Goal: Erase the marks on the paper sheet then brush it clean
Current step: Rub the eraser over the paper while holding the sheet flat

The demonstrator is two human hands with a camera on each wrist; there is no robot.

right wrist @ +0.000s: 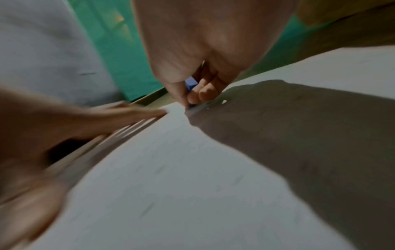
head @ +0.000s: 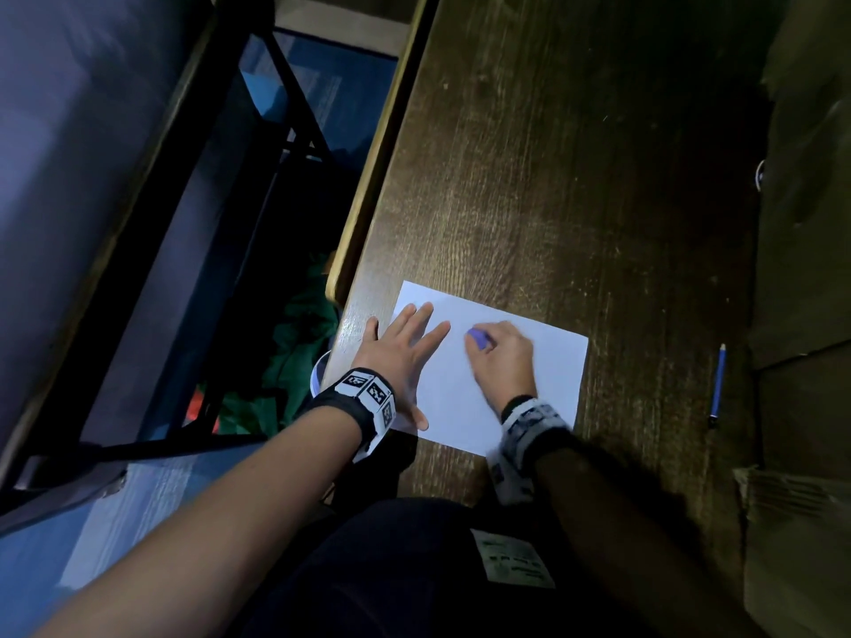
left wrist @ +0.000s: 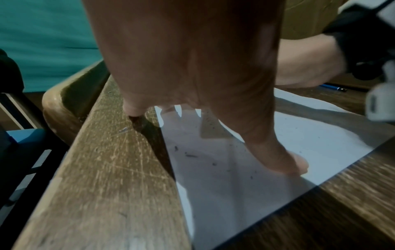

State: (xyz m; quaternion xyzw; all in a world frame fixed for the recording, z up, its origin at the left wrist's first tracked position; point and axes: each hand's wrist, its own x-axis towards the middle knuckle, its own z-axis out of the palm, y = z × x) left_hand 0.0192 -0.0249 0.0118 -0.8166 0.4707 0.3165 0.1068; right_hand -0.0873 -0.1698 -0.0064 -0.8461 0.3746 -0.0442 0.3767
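Observation:
A white paper sheet [head: 548, 370] lies on the dark wooden desk [head: 552, 177] near its front left corner. My left hand [head: 400, 347] lies flat with spread fingers on the sheet's left edge, pressing it down; the little finger rests on bare wood. My right hand [head: 499, 356] pinches a small blue eraser [head: 476, 338] and holds it against the paper near the sheet's middle. In the right wrist view the eraser [right wrist: 190, 85] shows between thumb and fingers, its tip on the paper [right wrist: 192, 177]. Dark eraser crumbs [left wrist: 190, 155] lie scattered on the sheet [left wrist: 310, 135].
A blue pencil [head: 717, 384] lies on the desk to the right of the sheet. Cardboard boxes [head: 806, 223] stand along the desk's right side. The desk's left edge [head: 368, 186] drops to a blue floor with a black chair frame [head: 294, 108].

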